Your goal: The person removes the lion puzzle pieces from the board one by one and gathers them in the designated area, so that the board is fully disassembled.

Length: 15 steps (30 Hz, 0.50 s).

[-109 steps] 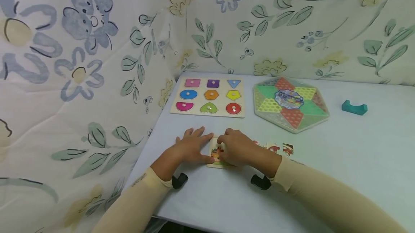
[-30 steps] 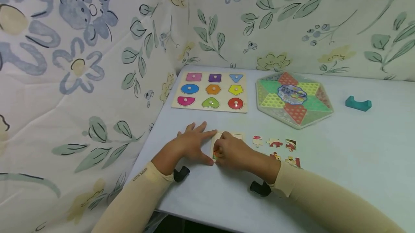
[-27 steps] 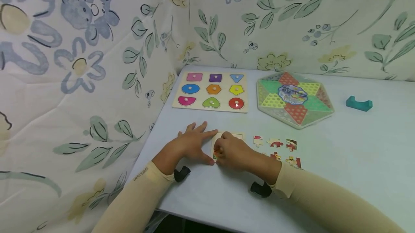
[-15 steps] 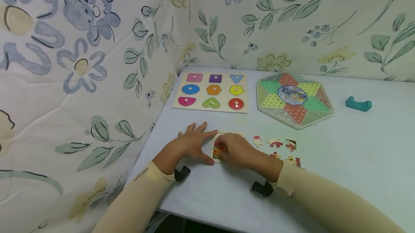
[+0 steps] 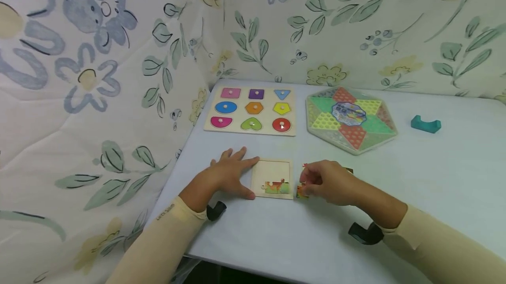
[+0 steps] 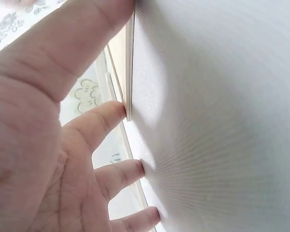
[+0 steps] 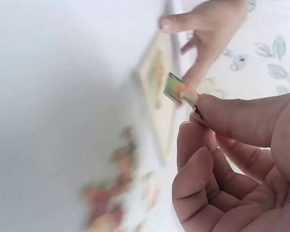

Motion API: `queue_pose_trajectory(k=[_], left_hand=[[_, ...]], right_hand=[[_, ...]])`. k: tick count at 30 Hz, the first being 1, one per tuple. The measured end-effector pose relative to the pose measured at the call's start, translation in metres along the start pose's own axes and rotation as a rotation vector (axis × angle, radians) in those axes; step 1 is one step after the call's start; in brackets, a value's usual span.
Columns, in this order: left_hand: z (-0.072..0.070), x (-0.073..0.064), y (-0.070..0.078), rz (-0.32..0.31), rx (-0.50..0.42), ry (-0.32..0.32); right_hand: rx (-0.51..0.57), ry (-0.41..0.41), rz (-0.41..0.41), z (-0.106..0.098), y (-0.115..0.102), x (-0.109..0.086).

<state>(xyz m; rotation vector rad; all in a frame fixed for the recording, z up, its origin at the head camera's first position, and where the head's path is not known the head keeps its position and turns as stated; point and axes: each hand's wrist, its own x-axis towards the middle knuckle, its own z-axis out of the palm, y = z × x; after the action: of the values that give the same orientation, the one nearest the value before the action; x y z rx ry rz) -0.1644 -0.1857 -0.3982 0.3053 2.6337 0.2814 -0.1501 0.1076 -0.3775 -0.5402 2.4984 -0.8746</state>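
Observation:
My left hand (image 5: 227, 176) lies with spread fingers at the left side of a small square wooden puzzle tray (image 5: 272, 167). Its thumb and index fingertip touch the tray's edge, as the left wrist view also shows. Joined jigsaw pieces (image 5: 280, 187) with an orange and green picture sit along the bottom right of the tray. Just right of the tray, my right hand (image 5: 332, 183) pinches a jigsaw piece (image 7: 176, 90) between thumb and fingers. This piece is green, orange and white, and stands tilted in the right wrist view.
More loose jigsaw pieces (image 7: 106, 198) lie on the table, mostly hidden by my right hand in the head view. Behind are a shape-peg board (image 5: 249, 133), a hexagonal game board (image 5: 349, 119) and a teal curved block (image 5: 425, 124). Floral cloth hangs at the back and left.
My right hand has moved right, off the tray, and now pinches a jigsaw piece beside it. The joined pieces it covered show in the tray. My left hand stays at the tray's edge.

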Motion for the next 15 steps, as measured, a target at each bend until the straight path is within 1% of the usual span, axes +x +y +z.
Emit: queue_pose_trajectory(k=[3,6,11,15], left_hand=[[-0.002,-0.001,0.0,-0.006,0.003,0.008],[-0.003,-0.003,-0.001,-0.008,0.003,0.012],[-0.002,-0.003,0.0,-0.003,-0.001,0.009],[0.0,-0.001,0.002,0.002,-0.002,0.003]], right_hand=[[-0.012,0.002,-0.001,0.006,0.015,-0.013],[-0.041,0.022,-0.016,0.014,0.023,-0.02],[-0.135,0.084,-0.047,0.024,0.025,-0.025],[-0.187,0.112,-0.034,0.026,0.021,-0.027]])
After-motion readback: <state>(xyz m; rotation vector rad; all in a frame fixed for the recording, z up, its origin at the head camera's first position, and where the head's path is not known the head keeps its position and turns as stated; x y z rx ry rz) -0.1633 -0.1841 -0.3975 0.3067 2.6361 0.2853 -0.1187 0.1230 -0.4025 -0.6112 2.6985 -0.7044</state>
